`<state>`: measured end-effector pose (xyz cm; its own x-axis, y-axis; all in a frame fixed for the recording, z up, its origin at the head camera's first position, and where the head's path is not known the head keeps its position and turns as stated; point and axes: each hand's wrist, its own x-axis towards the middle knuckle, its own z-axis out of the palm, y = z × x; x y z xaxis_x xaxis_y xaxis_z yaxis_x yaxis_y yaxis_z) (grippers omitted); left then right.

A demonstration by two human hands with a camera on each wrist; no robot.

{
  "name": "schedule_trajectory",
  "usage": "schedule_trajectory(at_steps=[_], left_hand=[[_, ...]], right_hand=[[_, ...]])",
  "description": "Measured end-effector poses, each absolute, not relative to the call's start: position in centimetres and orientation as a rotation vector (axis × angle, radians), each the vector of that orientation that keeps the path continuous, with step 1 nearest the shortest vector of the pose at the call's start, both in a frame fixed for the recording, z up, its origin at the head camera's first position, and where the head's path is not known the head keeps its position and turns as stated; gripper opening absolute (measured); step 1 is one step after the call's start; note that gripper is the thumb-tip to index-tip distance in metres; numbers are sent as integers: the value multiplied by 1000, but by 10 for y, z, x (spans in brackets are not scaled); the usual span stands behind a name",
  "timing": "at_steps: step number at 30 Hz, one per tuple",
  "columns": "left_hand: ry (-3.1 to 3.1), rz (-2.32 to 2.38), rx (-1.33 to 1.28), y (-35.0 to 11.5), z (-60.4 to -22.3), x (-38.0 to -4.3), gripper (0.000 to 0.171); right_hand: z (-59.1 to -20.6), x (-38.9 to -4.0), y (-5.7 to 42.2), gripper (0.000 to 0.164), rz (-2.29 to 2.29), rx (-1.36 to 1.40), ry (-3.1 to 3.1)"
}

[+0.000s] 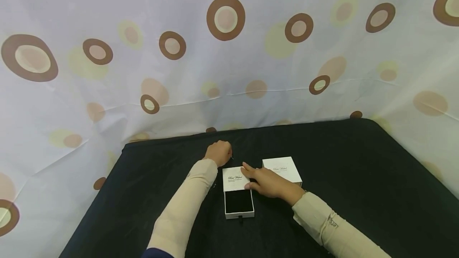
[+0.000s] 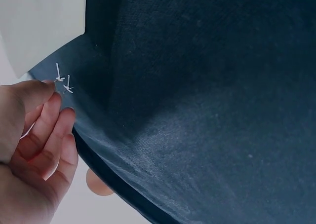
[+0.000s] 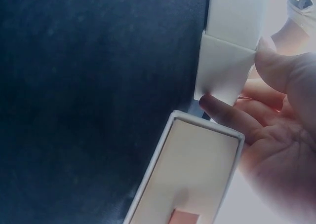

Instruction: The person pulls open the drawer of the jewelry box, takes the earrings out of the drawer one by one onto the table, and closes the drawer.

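Note:
My left hand (image 1: 218, 152) pinches a pair of small silver earrings (image 2: 63, 81) between thumb and index fingertip, just above the black cloth; the other fingers curl loosely. To its right lies a white drawer-style jewelry box (image 1: 234, 178) with "Best Wishes"-like lettering on its sleeve. The drawer (image 1: 239, 215) is slid out toward me and shows a black lining. With thumb and fingers, my right hand (image 1: 270, 182) holds the right side of the sleeve. In the right wrist view, the thumb and one fingertip touch the sleeve (image 3: 224, 68) at opposite ends.
A second white box (image 1: 283, 166) with similar lettering sits right behind my right hand; a reddish tab (image 3: 183, 217) shows on its end. Black cloth (image 1: 340, 162) covers the table. A white curtain (image 1: 201, 71) with brown circles hangs around its back and sides.

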<state>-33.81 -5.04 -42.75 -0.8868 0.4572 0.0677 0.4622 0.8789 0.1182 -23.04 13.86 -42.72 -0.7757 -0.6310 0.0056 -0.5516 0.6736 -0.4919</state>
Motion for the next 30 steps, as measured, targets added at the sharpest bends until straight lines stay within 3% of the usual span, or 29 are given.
schedule_trajectory(at_steps=[20, 30], left_hand=[[-3012, -418, -755, -50, -415, -333, 12], [-2973, -536, -868, -56, -395, -308, 11]], right_hand=[[-428, -231, 139, 57, -734, -940, 2713], [-429, -233, 139, 57, -728, -945, 2707]])
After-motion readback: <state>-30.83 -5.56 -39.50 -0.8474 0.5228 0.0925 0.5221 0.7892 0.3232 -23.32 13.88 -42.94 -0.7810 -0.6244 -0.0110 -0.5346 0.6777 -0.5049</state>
